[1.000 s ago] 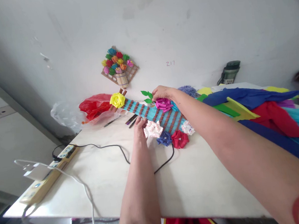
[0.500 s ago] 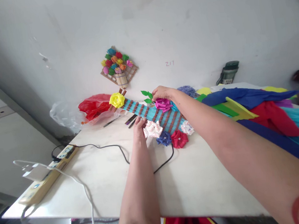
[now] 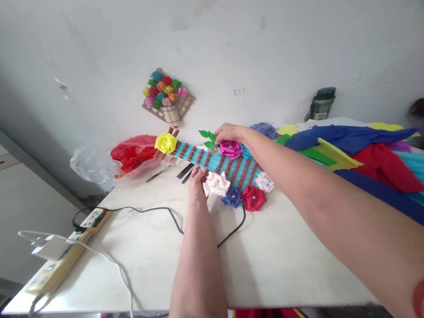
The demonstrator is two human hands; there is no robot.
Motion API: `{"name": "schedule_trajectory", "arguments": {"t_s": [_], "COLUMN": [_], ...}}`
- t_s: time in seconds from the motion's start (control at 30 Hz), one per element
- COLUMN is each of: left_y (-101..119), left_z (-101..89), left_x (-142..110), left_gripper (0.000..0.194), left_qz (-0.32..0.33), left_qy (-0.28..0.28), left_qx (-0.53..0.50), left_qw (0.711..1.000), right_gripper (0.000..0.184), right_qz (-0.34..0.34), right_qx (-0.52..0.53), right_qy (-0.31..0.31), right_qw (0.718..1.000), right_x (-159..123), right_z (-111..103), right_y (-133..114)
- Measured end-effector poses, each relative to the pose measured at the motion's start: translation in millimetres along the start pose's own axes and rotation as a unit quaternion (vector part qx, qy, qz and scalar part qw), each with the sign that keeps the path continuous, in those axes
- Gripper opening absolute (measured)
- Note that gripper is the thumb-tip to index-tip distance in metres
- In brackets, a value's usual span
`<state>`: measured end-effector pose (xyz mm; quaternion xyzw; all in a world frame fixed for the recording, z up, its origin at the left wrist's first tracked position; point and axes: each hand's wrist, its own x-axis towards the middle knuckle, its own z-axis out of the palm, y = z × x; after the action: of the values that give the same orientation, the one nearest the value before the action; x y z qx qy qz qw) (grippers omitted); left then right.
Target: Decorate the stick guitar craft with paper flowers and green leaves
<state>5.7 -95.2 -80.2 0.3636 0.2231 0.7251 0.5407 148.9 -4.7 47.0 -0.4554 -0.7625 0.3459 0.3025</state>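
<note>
A fan-shaped craft panel point(image 3: 231, 169) of blue sheet crossed by brown strips is held tilted above the table. Its edge carries a yellow flower point(image 3: 166, 143), a white flower point(image 3: 216, 184), a dark blue flower point(image 3: 232, 197), a red flower point(image 3: 254, 198) and a magenta flower point(image 3: 230, 148). My left hand point(image 3: 198, 180) grips the panel's lower edge beside the white flower. At the upper edge, my right hand point(image 3: 228, 131) pinches a sprig of green leaves point(image 3: 207, 137) near the magenta flower; its fingertips are partly hidden.
On the white table point(image 3: 146, 255) lie a power strip point(image 3: 65, 253) with cables, several pens point(image 3: 185, 170) and a red plastic bag point(image 3: 134, 154). Coloured sheets point(image 3: 380, 158) are heaped at right, before a green bottle point(image 3: 322, 103). A flower ornament point(image 3: 164, 96) hangs on the wall.
The whole view has shifted slightly. Both hands, the panel and the green leaves keep nearly the same positions relative to one another.
</note>
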Motion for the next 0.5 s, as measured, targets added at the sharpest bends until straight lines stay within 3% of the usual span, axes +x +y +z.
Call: {"name": "schedule_trajectory", "arguments": {"t_s": [0.13, 0.3, 0.5], "left_y": [-1.0, -1.7, 0.9], "left_z": [-2.3, -8.0, -11.5], "left_x": [1.4, 4.2, 3.9], "left_gripper": [0.029, 0.025, 0.023], "left_qz": [-0.002, 0.002, 0.014], "left_qy": [0.004, 0.021, 0.042], "left_qx": [0.009, 0.016, -0.011], "left_qw": [1.0, 1.0, 0.999], "right_gripper": [0.003, 0.019, 0.029], "right_qz": [-0.021, -0.057, -0.074], "right_qx": [0.004, 0.043, 0.036], "right_qy": [0.006, 0.066, 0.189], "right_qw": [1.0, 0.995, 0.979], "right_x": [-1.1, -0.7, -11.3], "right_z": [-2.4, -3.9, -12.0], "right_y": [-1.1, 2.0, 22.5]}}
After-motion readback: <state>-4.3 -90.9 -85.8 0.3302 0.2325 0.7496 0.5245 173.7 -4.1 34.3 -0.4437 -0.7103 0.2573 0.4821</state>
